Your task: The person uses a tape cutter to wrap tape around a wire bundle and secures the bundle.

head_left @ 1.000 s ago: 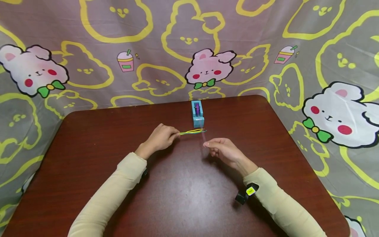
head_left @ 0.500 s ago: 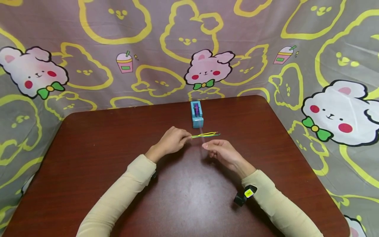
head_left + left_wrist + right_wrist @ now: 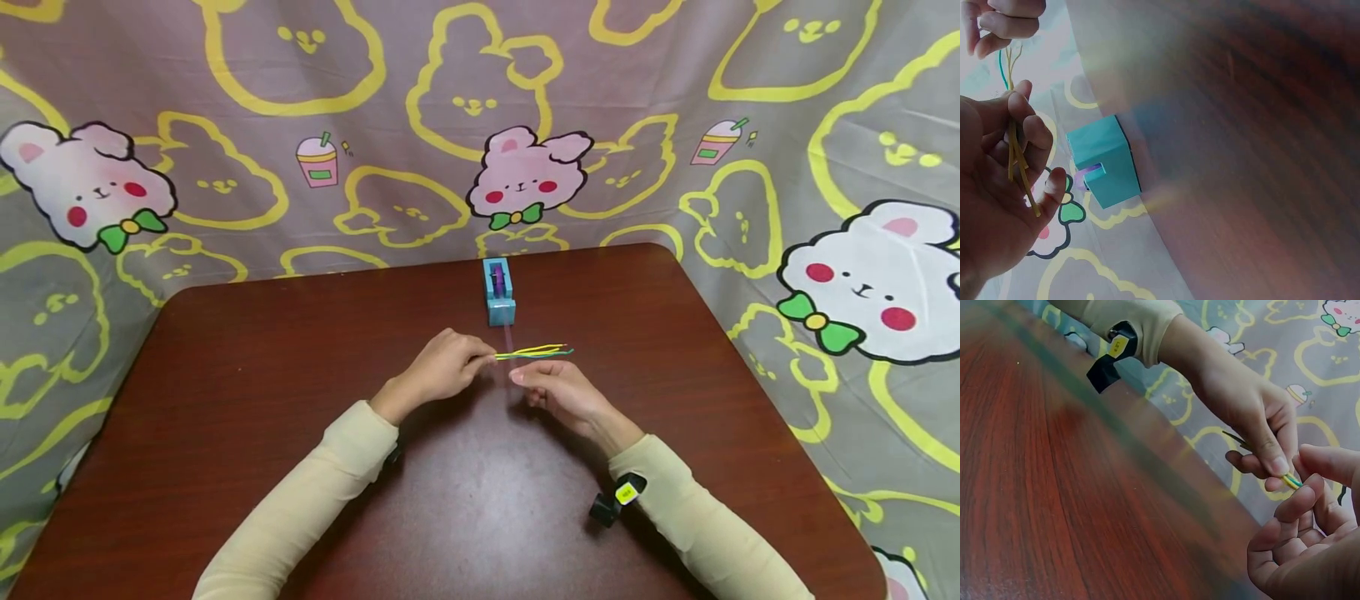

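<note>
Between thumb and fingertips, my left hand (image 3: 442, 367) pinches a thin bundle of yellow and green wires (image 3: 536, 352). Their free ends point right and cross the strip of clear tape (image 3: 508, 337). That strip runs toward me from a blue tape dispenser (image 3: 501, 314), and my right hand (image 3: 564, 393) pinches its near end. In the left wrist view, the wires' other ends (image 3: 1027, 181) lie across the left palm. The right wrist view shows the right fingers (image 3: 1297, 506) close beside the wires (image 3: 1292, 481); the tape hardly shows there.
The dispenser stands near the far edge of the brown wooden table (image 3: 262, 358), with a purple tape roll (image 3: 498, 279) inside. A patterned curtain (image 3: 420, 83) rises behind the table and along its sides. Black straps with small devices (image 3: 611, 504) sit at the wrists.
My left hand has moved right and a little nearer to me, bringing the wires across the tape strip. The right hand has shifted only slightly nearer, still pinching the tape.
</note>
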Action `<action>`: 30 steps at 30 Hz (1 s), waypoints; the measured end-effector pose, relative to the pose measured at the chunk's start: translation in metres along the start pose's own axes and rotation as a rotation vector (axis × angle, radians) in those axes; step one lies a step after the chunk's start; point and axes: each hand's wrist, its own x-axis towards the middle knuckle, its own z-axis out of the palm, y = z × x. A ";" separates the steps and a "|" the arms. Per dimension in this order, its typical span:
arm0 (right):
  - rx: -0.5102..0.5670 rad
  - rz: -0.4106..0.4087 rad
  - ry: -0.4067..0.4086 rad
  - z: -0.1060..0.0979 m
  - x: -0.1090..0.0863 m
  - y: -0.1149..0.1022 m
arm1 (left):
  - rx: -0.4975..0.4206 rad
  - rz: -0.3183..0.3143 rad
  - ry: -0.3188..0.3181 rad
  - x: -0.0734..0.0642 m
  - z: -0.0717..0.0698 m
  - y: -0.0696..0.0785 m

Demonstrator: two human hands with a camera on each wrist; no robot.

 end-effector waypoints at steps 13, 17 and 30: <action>0.009 -0.027 -0.022 0.001 0.002 0.005 | -0.023 0.038 0.012 -0.007 -0.002 0.007; 0.029 -0.045 -0.039 0.001 0.003 0.005 | -0.027 0.046 0.008 -0.007 -0.003 0.010; -0.063 -0.028 0.019 -0.001 0.007 0.007 | -0.025 0.071 0.023 -0.009 -0.004 0.013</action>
